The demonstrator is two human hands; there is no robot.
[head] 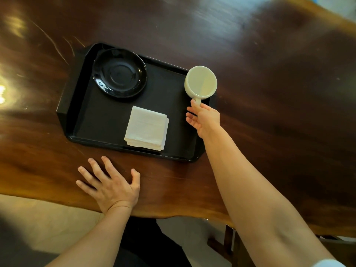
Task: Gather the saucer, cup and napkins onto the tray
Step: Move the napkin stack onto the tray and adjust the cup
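wooden table (250, 54): dark, glossy, scratched | pale floor (48, 218) below near edge

Black saucer (119, 73), napkins (146, 128) on tray (92, 120), cream cup (201, 81) at edge

The cup (201, 81) covers the tray's (107, 120) right far corner, so that bit of rim cannot be seen. The right hand (204, 118) hides most of the cup's handle, and you cannot tell if the cup sits on the tray or is held just above it. The napkins (146, 128) are stacked, so only the top one shows whole. The worktop (269, 93) runs off the top, left and right edges. Bright glare washes out its left side. The right sleeve (327, 264) is cut off at the bottom right corner.
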